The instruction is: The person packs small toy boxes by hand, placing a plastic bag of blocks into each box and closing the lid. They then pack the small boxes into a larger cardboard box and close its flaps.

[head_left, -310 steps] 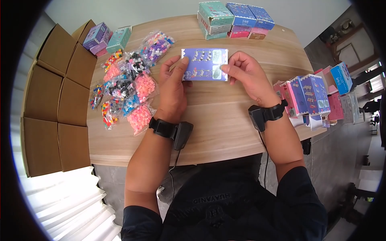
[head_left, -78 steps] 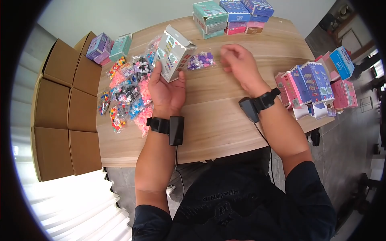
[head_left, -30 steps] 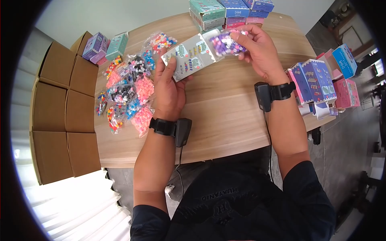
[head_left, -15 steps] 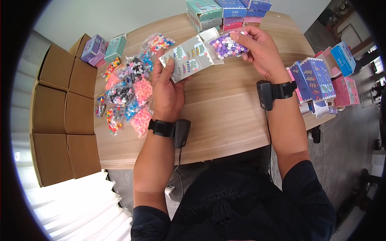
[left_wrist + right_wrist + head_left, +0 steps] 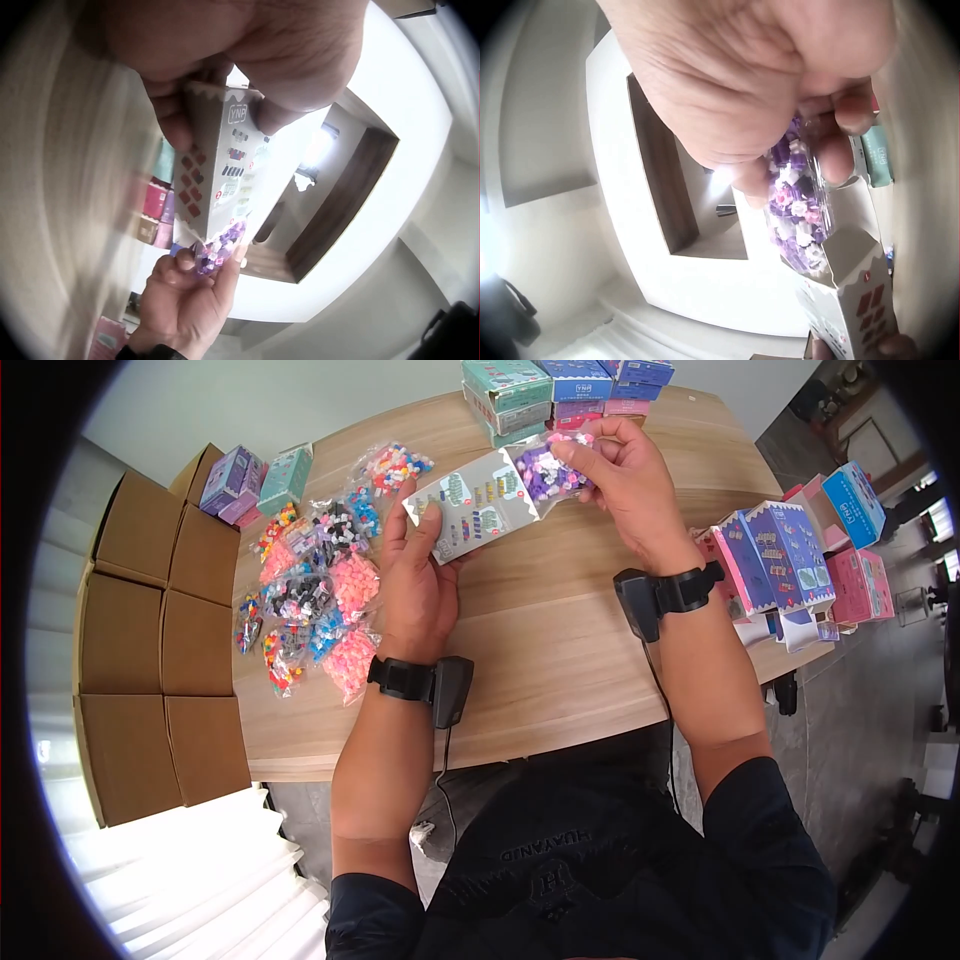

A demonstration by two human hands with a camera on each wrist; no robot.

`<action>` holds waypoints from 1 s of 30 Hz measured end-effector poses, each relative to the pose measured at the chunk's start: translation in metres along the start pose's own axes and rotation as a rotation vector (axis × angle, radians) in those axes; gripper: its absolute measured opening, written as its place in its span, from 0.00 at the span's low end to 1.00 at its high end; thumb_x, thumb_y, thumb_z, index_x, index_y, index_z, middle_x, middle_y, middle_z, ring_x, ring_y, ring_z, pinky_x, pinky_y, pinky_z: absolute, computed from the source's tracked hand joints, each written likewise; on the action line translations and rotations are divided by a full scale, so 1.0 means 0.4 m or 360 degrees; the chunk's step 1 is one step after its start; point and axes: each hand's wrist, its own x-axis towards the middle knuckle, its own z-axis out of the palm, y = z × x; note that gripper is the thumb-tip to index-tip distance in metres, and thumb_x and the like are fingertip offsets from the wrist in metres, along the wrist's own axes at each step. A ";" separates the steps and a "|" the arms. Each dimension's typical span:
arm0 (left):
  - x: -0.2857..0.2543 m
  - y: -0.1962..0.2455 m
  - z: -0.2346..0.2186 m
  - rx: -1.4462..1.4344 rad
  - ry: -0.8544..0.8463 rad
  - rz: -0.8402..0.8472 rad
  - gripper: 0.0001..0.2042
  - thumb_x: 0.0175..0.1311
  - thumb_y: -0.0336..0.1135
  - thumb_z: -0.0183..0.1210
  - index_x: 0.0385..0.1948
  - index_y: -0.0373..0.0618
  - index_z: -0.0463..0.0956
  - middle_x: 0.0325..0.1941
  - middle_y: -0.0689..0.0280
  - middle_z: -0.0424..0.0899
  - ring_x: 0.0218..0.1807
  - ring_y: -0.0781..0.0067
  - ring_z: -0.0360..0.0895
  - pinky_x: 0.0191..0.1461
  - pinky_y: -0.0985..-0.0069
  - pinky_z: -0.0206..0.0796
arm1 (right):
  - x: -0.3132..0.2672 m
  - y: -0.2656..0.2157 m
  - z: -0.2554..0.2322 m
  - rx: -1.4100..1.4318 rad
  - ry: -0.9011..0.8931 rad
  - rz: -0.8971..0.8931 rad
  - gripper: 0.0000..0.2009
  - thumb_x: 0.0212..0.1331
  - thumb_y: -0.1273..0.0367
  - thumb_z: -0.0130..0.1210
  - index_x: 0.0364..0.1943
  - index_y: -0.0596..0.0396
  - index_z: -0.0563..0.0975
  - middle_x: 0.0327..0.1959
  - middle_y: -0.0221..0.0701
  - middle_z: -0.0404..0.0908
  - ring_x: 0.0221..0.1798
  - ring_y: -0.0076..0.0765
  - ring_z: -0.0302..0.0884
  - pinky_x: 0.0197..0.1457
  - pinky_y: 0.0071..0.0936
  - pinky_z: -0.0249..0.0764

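My left hand (image 5: pixel 420 585) grips a pale grey printed cardboard box (image 5: pixel 470 505) near its closed end, thumb on the printed face. The box tilts up to the right, its open end facing my right hand (image 5: pixel 635 485). Between thumb and fingers the right hand pinches a clear plastic bag of purple, white and pink small pieces (image 5: pixel 550 468). In the right wrist view, the bag's lower end (image 5: pixel 806 251) sits right at the box's open mouth, beside a raised flap (image 5: pixel 855 210). The left wrist view shows the bag (image 5: pixel 217 251) against the box's far end.
Several clear bags of coloured pieces (image 5: pixel 355 580) lie left on the wooden table (image 5: pixel 540 660). Brown cartons (image 5: pixel 120 620) line the left edge. Stacked small boxes (image 5: pixel 505 390) stand at the back, two more groups at back left and right, including opened purple boxes (image 5: pixel 790 560).
The bag, lying on the table earlier, was picked up by my right hand. In the last half second it has moved left, into line with the box mouth. The left hand has stayed nearly still.
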 end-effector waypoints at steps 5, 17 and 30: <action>0.005 -0.015 0.000 -0.0042 -0.0046 0.0011 0.27 0.79 0.33 0.55 0.77 0.51 0.61 0.64 0.64 0.80 0.61 0.67 0.82 0.61 0.59 0.80 | 0.002 0.039 0.016 -0.0149 0.0029 -0.0090 0.17 0.61 0.65 0.74 0.41 0.57 0.76 0.34 0.29 0.85 0.29 0.18 0.78 0.26 0.20 0.71; 0.005 -0.015 -0.010 -0.0040 0.0014 -0.0002 0.28 0.79 0.33 0.56 0.78 0.52 0.61 0.63 0.65 0.81 0.59 0.70 0.83 0.57 0.63 0.81 | 0.003 -0.019 -0.039 -0.0421 -0.0141 0.0104 0.14 0.60 0.66 0.74 0.34 0.47 0.75 0.27 0.17 0.75 0.26 0.11 0.67 0.26 0.14 0.61; 0.007 -0.012 -0.008 -0.0070 0.0010 -0.0017 0.26 0.81 0.36 0.54 0.76 0.52 0.61 0.60 0.65 0.82 0.54 0.69 0.85 0.49 0.67 0.83 | -0.013 0.015 0.002 -0.0488 -0.0401 0.0115 0.11 0.70 0.66 0.64 0.50 0.57 0.83 0.35 0.23 0.85 0.37 0.16 0.78 0.36 0.17 0.72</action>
